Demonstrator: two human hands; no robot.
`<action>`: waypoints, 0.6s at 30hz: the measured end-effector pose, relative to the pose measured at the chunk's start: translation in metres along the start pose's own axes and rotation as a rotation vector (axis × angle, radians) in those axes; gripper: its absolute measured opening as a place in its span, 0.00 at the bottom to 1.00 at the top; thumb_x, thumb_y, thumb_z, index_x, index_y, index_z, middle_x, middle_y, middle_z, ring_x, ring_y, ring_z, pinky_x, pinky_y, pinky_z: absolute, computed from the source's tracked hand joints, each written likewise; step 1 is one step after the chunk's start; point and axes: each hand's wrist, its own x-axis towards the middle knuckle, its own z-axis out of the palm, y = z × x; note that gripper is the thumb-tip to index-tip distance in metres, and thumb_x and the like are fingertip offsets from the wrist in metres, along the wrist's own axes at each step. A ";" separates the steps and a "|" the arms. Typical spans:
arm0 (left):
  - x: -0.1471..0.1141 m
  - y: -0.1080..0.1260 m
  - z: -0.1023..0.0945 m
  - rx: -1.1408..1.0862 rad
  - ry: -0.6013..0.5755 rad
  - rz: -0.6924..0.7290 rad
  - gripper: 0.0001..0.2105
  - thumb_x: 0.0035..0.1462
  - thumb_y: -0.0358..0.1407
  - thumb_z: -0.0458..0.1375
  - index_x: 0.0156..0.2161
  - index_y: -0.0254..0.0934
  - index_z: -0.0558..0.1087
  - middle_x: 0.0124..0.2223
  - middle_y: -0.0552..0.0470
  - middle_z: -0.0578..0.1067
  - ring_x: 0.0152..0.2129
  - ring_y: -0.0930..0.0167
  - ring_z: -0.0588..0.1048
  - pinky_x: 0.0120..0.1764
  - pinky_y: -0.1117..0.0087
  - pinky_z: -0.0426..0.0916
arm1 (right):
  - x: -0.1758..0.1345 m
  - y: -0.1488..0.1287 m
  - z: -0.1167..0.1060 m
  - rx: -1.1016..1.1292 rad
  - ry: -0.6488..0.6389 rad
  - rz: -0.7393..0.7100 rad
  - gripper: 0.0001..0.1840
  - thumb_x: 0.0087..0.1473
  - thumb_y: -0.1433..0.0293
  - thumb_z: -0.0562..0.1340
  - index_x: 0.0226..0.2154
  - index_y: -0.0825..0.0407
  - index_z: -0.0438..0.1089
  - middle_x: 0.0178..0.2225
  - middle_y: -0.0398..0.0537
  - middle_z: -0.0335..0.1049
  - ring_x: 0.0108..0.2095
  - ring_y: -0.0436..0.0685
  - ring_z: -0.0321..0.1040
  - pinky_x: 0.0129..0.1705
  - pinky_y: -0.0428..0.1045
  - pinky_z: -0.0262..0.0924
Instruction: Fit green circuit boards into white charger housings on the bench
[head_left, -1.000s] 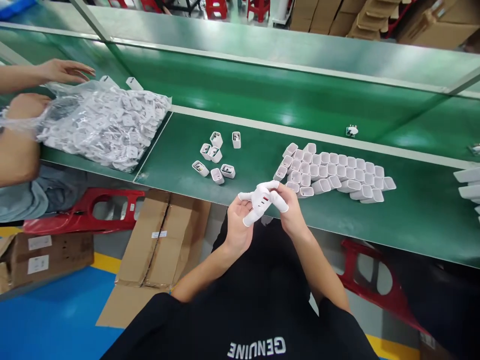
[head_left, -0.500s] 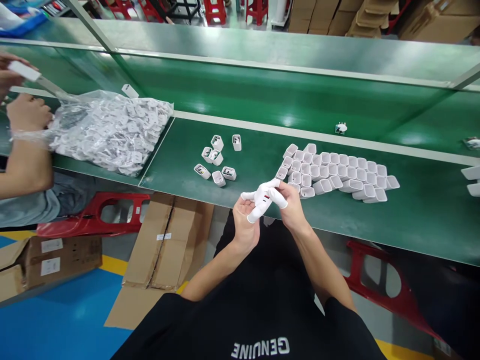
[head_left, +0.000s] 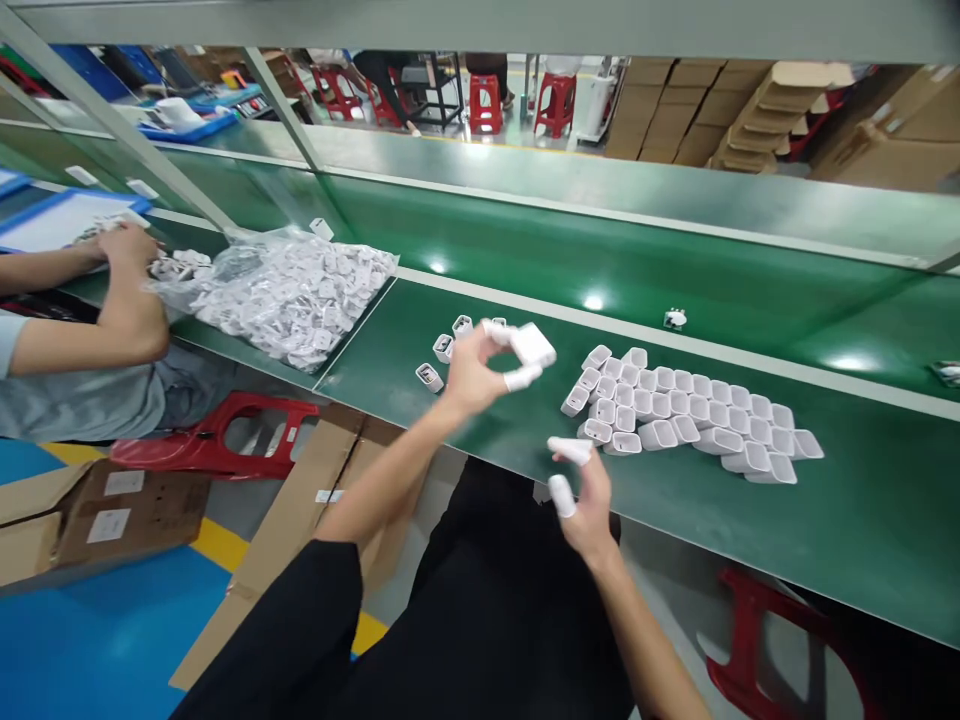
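My left hand is raised over the green bench, pinching a white charger housing between thumb and fingers in white finger cots. My right hand hovers near the bench's front edge, thumb and fingers apart with nothing between them; it wears white finger cots too. Behind and left of my left hand stand several white housings with dark parts inside, some hidden by the hand. To the right, a tight cluster of open-topped white housings stands on the bench.
A clear plastic bag of white parts lies on the left, beside a co-worker's arm. A small part lies by the back strip. Red stools and cardboard boxes are below the bench.
My hands have come apart. The left moved up and forward over the bench with the housing; the right let go and opened. My view has tilted up, and the co-worker's hands have moved.
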 end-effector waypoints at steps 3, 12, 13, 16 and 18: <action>0.106 -0.013 -0.026 0.448 -0.033 -0.016 0.26 0.42 0.37 0.84 0.41 0.37 0.75 0.45 0.45 0.85 0.44 0.60 0.85 0.53 0.57 0.81 | -0.014 0.009 0.011 -0.133 -0.043 -0.095 0.14 0.67 0.61 0.71 0.53 0.47 0.81 0.46 0.54 0.83 0.46 0.64 0.82 0.48 0.60 0.78; 0.230 -0.072 -0.051 1.256 -0.212 -0.186 0.28 0.56 0.27 0.72 0.59 0.25 0.69 0.63 0.28 0.76 0.59 0.51 0.75 0.64 0.53 0.69 | -0.014 0.017 0.035 -0.415 0.016 -0.054 0.10 0.66 0.62 0.72 0.46 0.48 0.79 0.38 0.50 0.82 0.36 0.62 0.78 0.39 0.56 0.70; 0.230 -0.075 -0.052 1.258 -0.226 -0.177 0.28 0.57 0.25 0.70 0.61 0.24 0.68 0.65 0.26 0.74 0.60 0.50 0.74 0.65 0.51 0.69 | -0.014 0.016 0.036 -0.428 0.019 -0.053 0.09 0.67 0.62 0.71 0.45 0.48 0.79 0.37 0.49 0.82 0.35 0.61 0.78 0.38 0.56 0.70; 0.231 -0.078 -0.051 1.250 -0.268 -0.148 0.27 0.57 0.20 0.65 0.62 0.24 0.68 0.68 0.22 0.70 0.63 0.48 0.72 0.65 0.49 0.68 | -0.012 0.014 0.037 -0.457 0.036 -0.059 0.06 0.69 0.63 0.71 0.41 0.47 0.78 0.34 0.47 0.80 0.33 0.61 0.76 0.37 0.55 0.67; 0.234 -0.076 -0.052 1.231 -0.286 -0.139 0.24 0.57 0.19 0.66 0.58 0.26 0.69 0.67 0.22 0.71 0.63 0.49 0.73 0.64 0.50 0.69 | -0.011 0.014 0.039 -0.464 0.049 -0.068 0.05 0.69 0.64 0.71 0.39 0.46 0.78 0.32 0.46 0.79 0.32 0.61 0.75 0.36 0.55 0.67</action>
